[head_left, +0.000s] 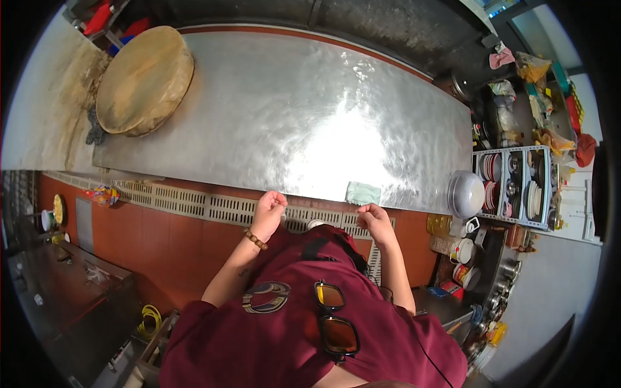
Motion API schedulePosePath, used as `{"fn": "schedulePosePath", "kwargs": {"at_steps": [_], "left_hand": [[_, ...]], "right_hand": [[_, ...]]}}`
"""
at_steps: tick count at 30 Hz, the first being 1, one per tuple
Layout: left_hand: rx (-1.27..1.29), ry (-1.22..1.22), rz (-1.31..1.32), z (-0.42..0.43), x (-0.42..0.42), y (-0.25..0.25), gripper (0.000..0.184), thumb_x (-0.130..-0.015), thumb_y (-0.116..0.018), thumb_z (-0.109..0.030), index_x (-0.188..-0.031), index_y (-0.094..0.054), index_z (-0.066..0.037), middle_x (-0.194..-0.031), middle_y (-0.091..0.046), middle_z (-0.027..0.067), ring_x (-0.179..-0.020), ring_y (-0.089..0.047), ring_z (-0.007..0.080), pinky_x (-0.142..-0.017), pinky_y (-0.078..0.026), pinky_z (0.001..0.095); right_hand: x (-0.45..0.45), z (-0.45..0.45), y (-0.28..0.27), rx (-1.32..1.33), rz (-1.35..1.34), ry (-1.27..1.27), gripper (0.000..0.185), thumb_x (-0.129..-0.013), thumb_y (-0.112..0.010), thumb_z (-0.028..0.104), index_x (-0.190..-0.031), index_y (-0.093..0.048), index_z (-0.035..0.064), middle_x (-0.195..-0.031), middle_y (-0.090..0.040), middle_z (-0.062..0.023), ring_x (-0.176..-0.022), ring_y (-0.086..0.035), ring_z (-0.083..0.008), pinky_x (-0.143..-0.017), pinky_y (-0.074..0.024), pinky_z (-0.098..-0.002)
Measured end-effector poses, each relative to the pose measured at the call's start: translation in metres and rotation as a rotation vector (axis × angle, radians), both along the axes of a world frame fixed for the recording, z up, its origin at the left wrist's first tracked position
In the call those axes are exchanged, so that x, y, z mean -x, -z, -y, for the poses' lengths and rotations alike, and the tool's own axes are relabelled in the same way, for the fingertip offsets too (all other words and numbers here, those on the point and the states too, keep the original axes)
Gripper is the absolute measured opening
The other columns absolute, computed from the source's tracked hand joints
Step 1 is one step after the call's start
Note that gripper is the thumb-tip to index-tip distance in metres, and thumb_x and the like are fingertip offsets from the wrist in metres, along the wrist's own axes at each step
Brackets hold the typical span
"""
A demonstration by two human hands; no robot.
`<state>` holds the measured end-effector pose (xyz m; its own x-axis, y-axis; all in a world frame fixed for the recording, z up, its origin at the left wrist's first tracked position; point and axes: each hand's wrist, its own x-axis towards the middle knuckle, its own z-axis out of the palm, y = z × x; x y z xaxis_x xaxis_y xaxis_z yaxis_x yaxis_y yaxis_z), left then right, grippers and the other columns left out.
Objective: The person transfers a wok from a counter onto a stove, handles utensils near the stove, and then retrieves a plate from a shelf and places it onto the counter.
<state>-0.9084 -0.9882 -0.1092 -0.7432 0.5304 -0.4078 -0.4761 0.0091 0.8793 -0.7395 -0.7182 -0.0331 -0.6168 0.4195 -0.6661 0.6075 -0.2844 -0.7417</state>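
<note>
A steel-topped table [246,116] stretches across the view in front of me. On its near edge lies a folded pale green cloth [363,192]. My right hand [376,223] is just below the cloth, its fingers curled in; whether the fingertips touch the cloth I cannot tell. To the left, my left hand [268,215] hovers by the same edge with fingers bent together and nothing visible in them. A beaded bracelet [256,240] circles that wrist. At the table's right corner sits an upturned metal bowl [466,194].
A thick round chopping block [145,81] stands at the table's far left. On the right are a rack of stacked plates [513,184] and several containers [460,250]. A slotted drain grate [174,199] runs along the red floor [174,249].
</note>
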Motion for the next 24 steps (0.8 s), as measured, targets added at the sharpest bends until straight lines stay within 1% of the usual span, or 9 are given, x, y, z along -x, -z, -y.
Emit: {"fn": "schedulePosePath", "kwargs": {"at_steps": [4,7,10,11,14,15,18,21,24], "left_hand": [[-0.039,0.104,0.073,-0.004,0.01,0.0,0.021,-0.08,-0.049,0.008,-0.095,-0.057,-0.005,-0.087,-0.057,-0.0008,-0.072,-0.047,0.0046,-0.063,-0.038,0.0191],[-0.073,0.15,0.14,-0.013,0.012,0.002,0.02,-0.081,-0.05,0.007,-0.095,-0.056,-0.005,-0.088,-0.057,-0.0009,-0.073,-0.048,0.0049,-0.064,-0.038,0.0191],[-0.069,0.212,0.166,-0.023,0.014,-0.006,0.016,-0.083,-0.049,0.007,-0.094,-0.056,-0.004,-0.088,-0.057,-0.0002,-0.076,-0.049,0.006,-0.067,-0.041,0.0207],[-0.098,0.224,0.197,-0.028,0.014,-0.005,0.017,-0.083,-0.05,0.007,-0.094,-0.056,-0.003,-0.088,-0.057,0.0006,-0.079,-0.051,0.0081,-0.072,-0.043,0.022],[-0.082,0.348,0.176,-0.044,0.01,-0.004,0.017,-0.082,-0.05,0.007,-0.094,-0.056,-0.003,-0.088,-0.057,0.0013,-0.081,-0.053,0.0092,-0.075,-0.044,0.0231],[-0.101,0.389,0.18,-0.051,0.007,0.002,0.017,-0.082,-0.051,0.007,-0.094,-0.057,-0.003,-0.089,-0.057,0.0016,-0.081,-0.053,0.009,-0.075,-0.044,0.0233],[-0.089,0.529,0.247,-0.073,0.003,-0.001,0.017,-0.082,-0.051,0.007,-0.095,-0.057,-0.003,-0.089,-0.058,0.0018,-0.082,-0.053,0.0088,-0.075,-0.044,0.0233],[-0.106,0.595,0.249,-0.093,-0.005,-0.009,0.016,-0.083,-0.053,0.004,-0.095,-0.057,-0.006,-0.088,-0.058,-0.0009,-0.076,-0.05,0.0053,-0.067,-0.04,0.0207],[-0.043,0.67,0.184,-0.11,-0.014,-0.017,0.016,-0.084,-0.052,0.004,-0.096,-0.056,-0.006,-0.088,-0.058,-0.0005,-0.076,-0.05,0.0055,-0.067,-0.041,0.0208]], "right_hand": [[-0.01,0.015,0.001,-0.028,0.052,0.061,0.009,-0.092,-0.053,0.004,-0.099,-0.058,0.0009,-0.079,-0.06,-0.0035,-0.07,-0.056,-0.0103,-0.065,-0.0457,-0.025],[-0.021,0.023,0.005,0.007,0.008,0.134,0.007,-0.092,-0.053,0.005,-0.097,-0.056,0.0017,-0.079,-0.058,-0.0029,-0.068,-0.053,-0.0102,-0.063,-0.0441,-0.0254],[-0.026,0.028,-0.001,0.0,0.028,0.187,0.007,-0.092,-0.053,0.004,-0.098,-0.056,0.0016,-0.079,-0.056,-0.0023,-0.067,-0.053,-0.0104,-0.063,-0.0436,-0.0256],[-0.027,0.029,-0.005,-0.006,0.039,0.202,0.007,-0.092,-0.053,0.004,-0.098,-0.056,0.0016,-0.078,-0.056,-0.002,-0.067,-0.053,-0.0104,-0.063,-0.0434,-0.0256],[-0.035,0.03,-0.012,-0.049,0.081,0.291,0.007,-0.092,-0.053,0.004,-0.098,-0.057,0.0018,-0.078,-0.055,-0.0017,-0.068,-0.052,-0.0106,-0.063,-0.0429,-0.0255],[-0.04,0.03,-0.012,-0.055,0.062,0.307,0.007,-0.092,-0.053,0.004,-0.098,-0.057,0.0019,-0.078,-0.056,-0.0018,-0.068,-0.053,-0.0106,-0.064,-0.043,-0.0254],[-0.063,0.032,-0.016,-0.08,0.028,0.392,0.008,-0.092,-0.053,0.005,-0.097,-0.058,0.0022,-0.078,-0.056,-0.002,-0.068,-0.054,-0.0106,-0.064,-0.0432,-0.0252],[-0.088,0.039,-0.018,-0.091,0.027,0.482,0.008,-0.092,-0.053,0.005,-0.096,-0.059,0.0025,-0.076,-0.058,-0.0023,-0.067,-0.054,-0.0106,-0.064,-0.0432,-0.0249],[-0.116,0.042,-0.004,-0.082,0.013,0.548,0.007,-0.093,-0.054,0.007,-0.095,-0.06,0.0028,-0.074,-0.058,-0.0023,-0.066,-0.054,-0.0105,-0.063,-0.043,-0.0249]]}}
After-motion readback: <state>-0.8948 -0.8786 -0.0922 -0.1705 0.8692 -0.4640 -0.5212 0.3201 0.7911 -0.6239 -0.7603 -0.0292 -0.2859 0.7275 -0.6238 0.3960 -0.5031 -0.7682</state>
